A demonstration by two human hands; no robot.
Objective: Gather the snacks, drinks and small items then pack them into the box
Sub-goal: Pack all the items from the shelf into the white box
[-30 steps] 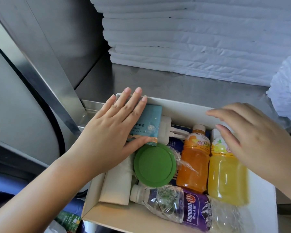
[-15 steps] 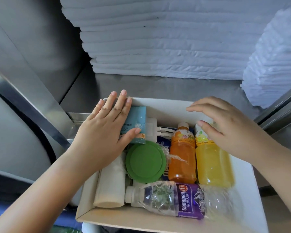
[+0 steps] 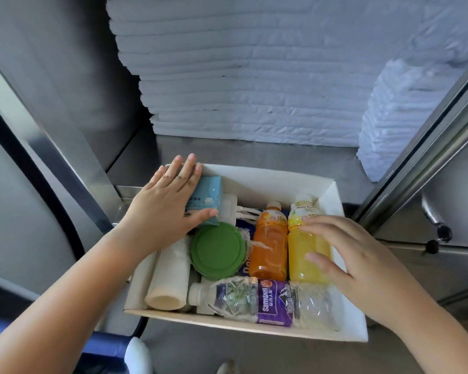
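Cool, even daylight spreads from 12 o'clock over the stacked white pads [image 3: 254, 76] and the box [image 3: 268, 182]; a streak of glare runs down the steel door frame [image 3: 60, 163] at 9 o'clock; the cabinet wall [image 3: 79, 63] at 10 o'clock lies in grey shadow; wide-angle distortion bows straight lines at 3 and 9 o'clock; the 6 o'clock edge is dim and soft.

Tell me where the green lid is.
In the head view, the green lid sits left of centre in the box, between the white roll and the orange bottle, right by the left hand.
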